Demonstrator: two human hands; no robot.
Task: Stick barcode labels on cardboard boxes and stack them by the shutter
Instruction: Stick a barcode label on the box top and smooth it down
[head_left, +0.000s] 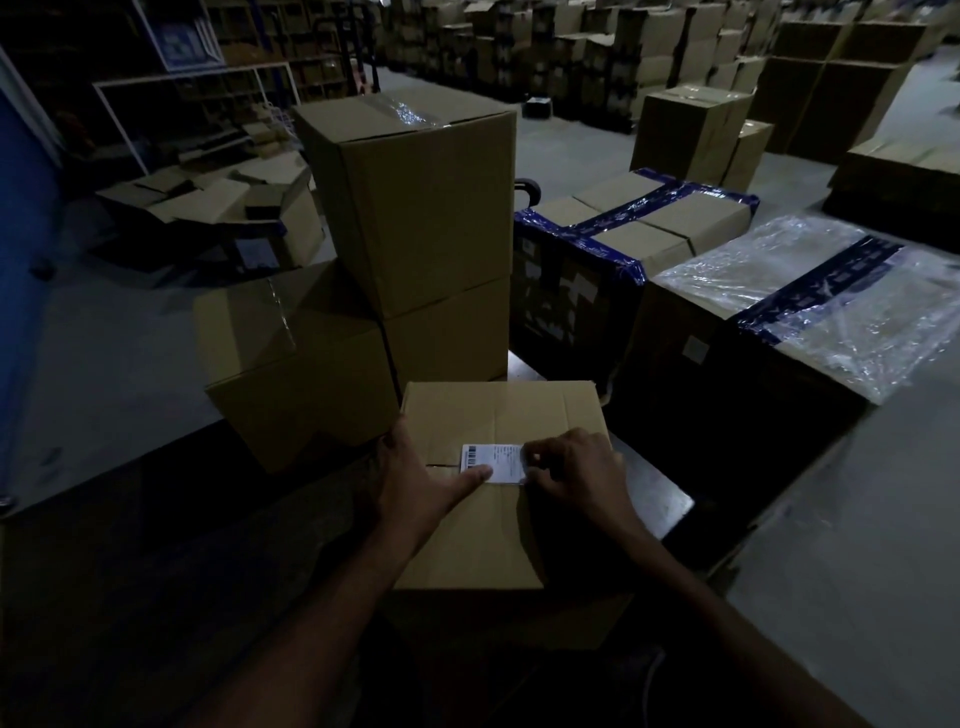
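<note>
On the cardboard box (498, 415), the left hand (415, 478) presses the barcode label (493, 462) with a straight thumb, grip open, while the right hand (576, 467) pinches its right edge.

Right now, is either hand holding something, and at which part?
The right hand pinches the barcode label at its right edge; the left hand presses its left end onto the box.

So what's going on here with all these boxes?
A person is sticking a barcode label onto the top of a cardboard box in a dim warehouse. The left hand presses the label's barcode end with its thumb, while the right hand works the other end with curled fingers. Just beyond, more sealed boxes stand stacked.
</note>
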